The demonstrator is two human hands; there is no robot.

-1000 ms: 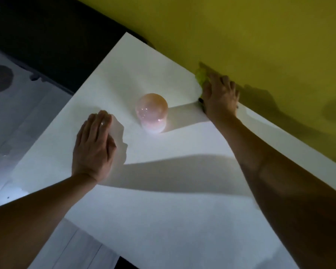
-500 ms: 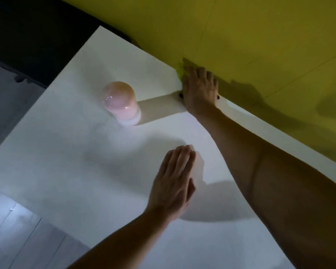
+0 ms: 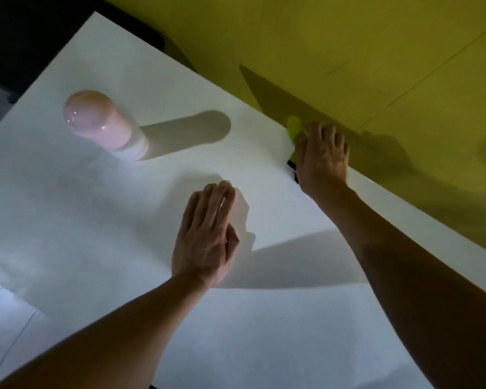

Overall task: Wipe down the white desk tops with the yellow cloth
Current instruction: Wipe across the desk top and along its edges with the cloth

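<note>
Nearby, pink lamp [image 3: 96,122] stands; left hand [image 3: 205,240] flat, right hand [image 3: 321,158] presses yellow cloth [image 3: 293,127].

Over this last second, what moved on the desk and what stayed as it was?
The left hand shifted from beside the pink lamp rightward to the middle of the white desk top, fingers straight, palm flat. The right hand kept pressing the yellow cloth along the back edge by the yellow wall, sliding rightward away from the lamp. Nothing was picked up or released; the lamp stayed upright.
</note>
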